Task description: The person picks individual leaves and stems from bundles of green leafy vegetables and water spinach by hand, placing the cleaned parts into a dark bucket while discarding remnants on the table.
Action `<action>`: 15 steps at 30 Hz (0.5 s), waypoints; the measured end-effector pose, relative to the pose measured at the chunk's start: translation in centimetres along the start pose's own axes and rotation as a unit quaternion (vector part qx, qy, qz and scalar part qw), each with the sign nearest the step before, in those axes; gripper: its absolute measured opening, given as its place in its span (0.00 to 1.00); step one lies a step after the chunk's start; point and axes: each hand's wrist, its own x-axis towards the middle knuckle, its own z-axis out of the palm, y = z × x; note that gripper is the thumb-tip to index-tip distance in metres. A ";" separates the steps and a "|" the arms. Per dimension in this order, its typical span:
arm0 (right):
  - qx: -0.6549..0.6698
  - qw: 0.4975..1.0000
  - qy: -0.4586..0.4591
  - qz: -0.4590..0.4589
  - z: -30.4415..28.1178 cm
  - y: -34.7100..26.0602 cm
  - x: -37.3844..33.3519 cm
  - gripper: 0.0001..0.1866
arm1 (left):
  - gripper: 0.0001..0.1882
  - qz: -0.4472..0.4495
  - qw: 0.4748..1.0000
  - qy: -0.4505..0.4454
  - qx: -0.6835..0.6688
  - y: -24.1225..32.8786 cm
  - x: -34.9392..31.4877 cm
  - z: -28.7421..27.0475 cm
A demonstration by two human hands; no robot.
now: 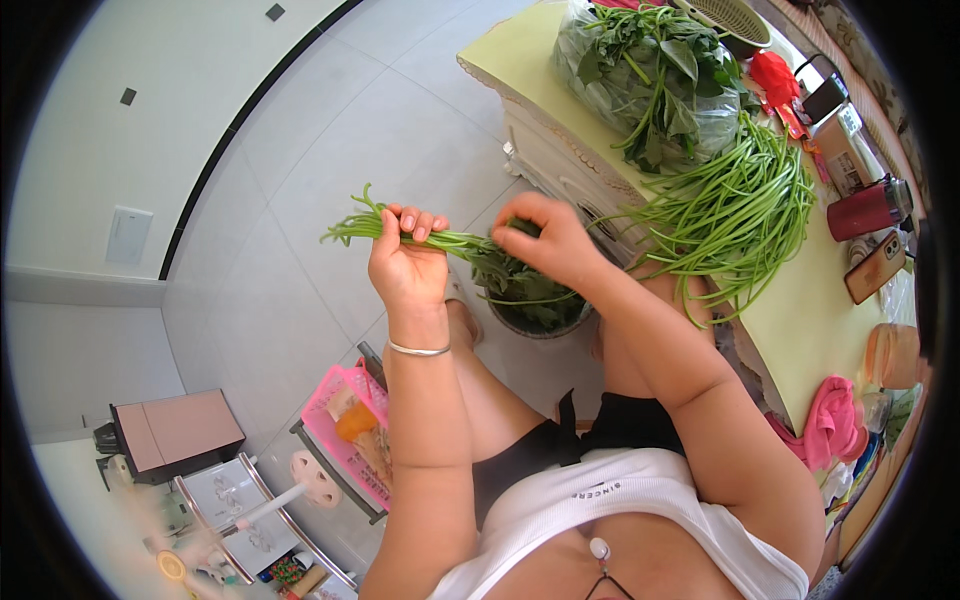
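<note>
My left hand [408, 255] is closed around a bunch of long green leafy-vegetable stems [352, 230], with their cut ends sticking out to the left. At the bunch's right end hang dark leaves [490, 268]. Beside those leaves is my right hand [550, 240], its fingers curled in a pinch; what is between them is hidden. Below, a round container [545, 334] between my legs holds many loose dark green leaves. A large heap of leafless green stems [730, 215] lies on the table to the right. Behind it stands a clear plastic bag [580, 60] of leafy greens.
The pale yellow table [780, 350] carries a maroon bottle [858, 212], a phone [874, 268], a pink cloth [832, 425] and a woven basket [735, 22]. To my left stand a pink basket [325, 400] on a cart and a brown-topped box [180, 430].
</note>
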 end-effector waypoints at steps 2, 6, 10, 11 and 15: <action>-0.083 0.996 -0.041 -0.019 1.1 -0.1 -0.6 0.08 | 0.07 0.000 1.000 -0.009 -0.010 -0.2 0.0 0.0; -0.071 0.997 0.020 0.004 2.6 0.5 -0.4 0.07 | 0.07 -0.016 0.999 -0.025 -0.022 -0.2 0.0 -0.4; -0.069 0.997 -0.015 -0.015 1.9 0.8 -0.1 0.07 | 0.07 -0.021 0.999 -0.027 -0.030 -0.3 0.1 -0.3; -0.098 0.995 -0.016 -0.018 2.0 0.4 -0.2 0.06 | 0.07 -0.022 0.999 -0.025 -0.031 -0.2 0.1 -0.4; -0.141 0.987 0.046 -0.060 1.7 -0.2 0.0 0.05 | 0.08 -0.013 0.999 0.039 0.013 -0.4 -0.2 0.5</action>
